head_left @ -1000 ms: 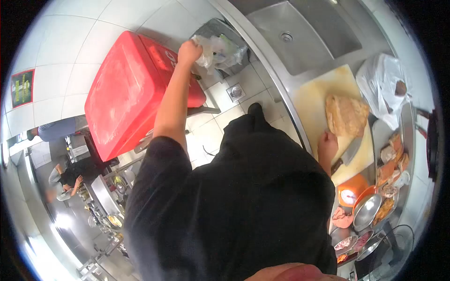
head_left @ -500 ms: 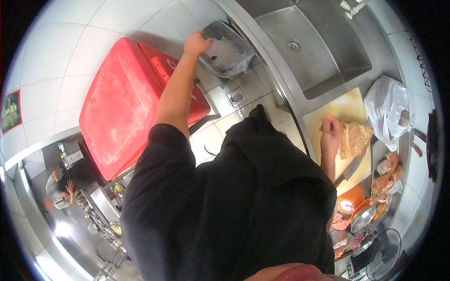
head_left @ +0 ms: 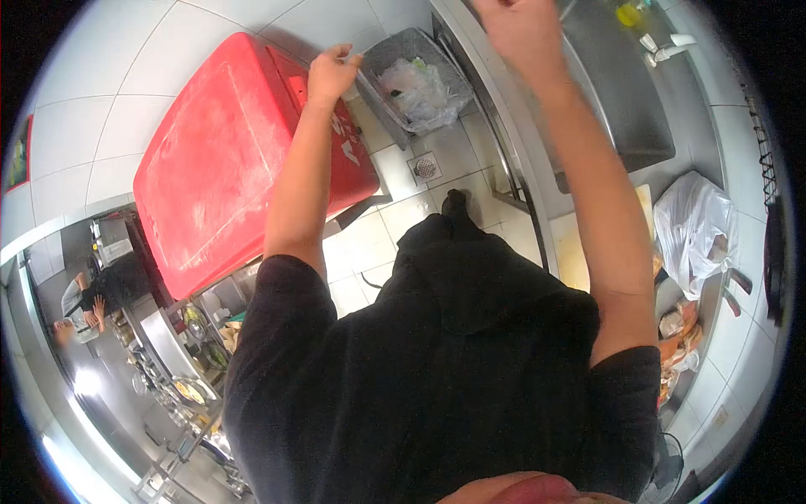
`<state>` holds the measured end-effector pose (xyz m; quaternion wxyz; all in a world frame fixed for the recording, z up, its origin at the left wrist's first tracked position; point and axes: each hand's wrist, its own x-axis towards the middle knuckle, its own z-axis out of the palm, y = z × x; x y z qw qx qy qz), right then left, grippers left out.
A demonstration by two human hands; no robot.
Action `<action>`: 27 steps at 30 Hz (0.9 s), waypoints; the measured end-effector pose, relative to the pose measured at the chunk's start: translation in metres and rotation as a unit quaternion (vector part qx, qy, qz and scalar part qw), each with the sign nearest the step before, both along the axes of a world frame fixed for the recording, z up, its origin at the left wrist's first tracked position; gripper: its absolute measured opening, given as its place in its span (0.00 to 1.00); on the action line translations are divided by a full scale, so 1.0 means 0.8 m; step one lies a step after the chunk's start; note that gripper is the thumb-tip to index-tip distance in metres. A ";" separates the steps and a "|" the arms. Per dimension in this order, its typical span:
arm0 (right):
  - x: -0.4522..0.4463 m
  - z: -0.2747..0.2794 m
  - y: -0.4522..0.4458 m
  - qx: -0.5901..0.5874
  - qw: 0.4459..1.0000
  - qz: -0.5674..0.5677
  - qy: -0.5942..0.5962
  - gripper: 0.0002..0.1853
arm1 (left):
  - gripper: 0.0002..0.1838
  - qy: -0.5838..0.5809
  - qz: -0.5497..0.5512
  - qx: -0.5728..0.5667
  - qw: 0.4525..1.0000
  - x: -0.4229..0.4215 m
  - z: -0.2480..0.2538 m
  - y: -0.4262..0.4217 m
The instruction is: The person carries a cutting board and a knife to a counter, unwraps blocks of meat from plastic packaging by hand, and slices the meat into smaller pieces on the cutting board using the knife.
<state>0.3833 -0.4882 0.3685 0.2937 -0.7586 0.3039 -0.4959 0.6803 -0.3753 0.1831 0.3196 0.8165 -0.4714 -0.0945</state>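
My left hand (head_left: 334, 76) is raised beside the grey bin (head_left: 401, 126), near its left rim. Its thumb and fingers are apart, with nothing between them. Inside the bin lies a crumpled clear plastic bag (head_left: 420, 91) with bits of green. My right hand (head_left: 522, 34) is stretched forward over the steel counter, left of the sink (head_left: 634, 109). Its fingertips are cut off by the top edge of the view and blurred, so whether it holds anything is hidden. My right forearm covers much of the cutting board (head_left: 571, 252).
A large red container (head_left: 227, 160) stands on the left. A white plastic bag (head_left: 693, 223) and meat pieces (head_left: 680, 328) are on the counter at right. Near the sink is a white tap (head_left: 667, 52). A person (head_left: 80, 311) is at the far left, beyond shelving.
My right hand has moved from beside the meat block on the board to the counter's far end. My left hand has released the bin's bag and sits slightly left of it.
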 end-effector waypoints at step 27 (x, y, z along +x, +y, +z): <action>-0.645 -0.275 0.488 0.332 0.652 -0.622 0.279 0.24 | 0.27 0.276 -0.561 0.173 0.761 -0.718 -0.016 -0.045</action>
